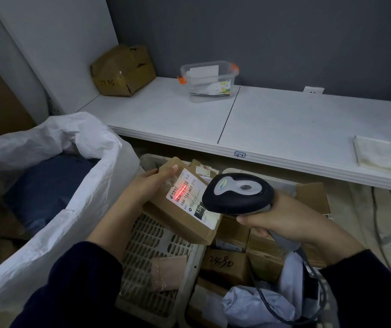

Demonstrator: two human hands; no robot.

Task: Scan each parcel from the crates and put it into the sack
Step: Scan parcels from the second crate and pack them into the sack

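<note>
while the left hand point(149, 183) grips a brown cardboard parcel point(185, 209) by its left edge, fingers wrapped over the top, the right hand point(284, 223) is curled tight around the handle of a black scanner point(238, 192). red scan line sits right on the parcel's white label point(189, 195). parcel's held over the crates point(151, 252) of boxes, with the white sack point(54, 185) open just to the left, something dark blue inside.

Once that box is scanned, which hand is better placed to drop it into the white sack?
The left hand: it holds the parcel, and the sack stands open on that side. The right hand grips the scanner, farther from the sack.
</note>
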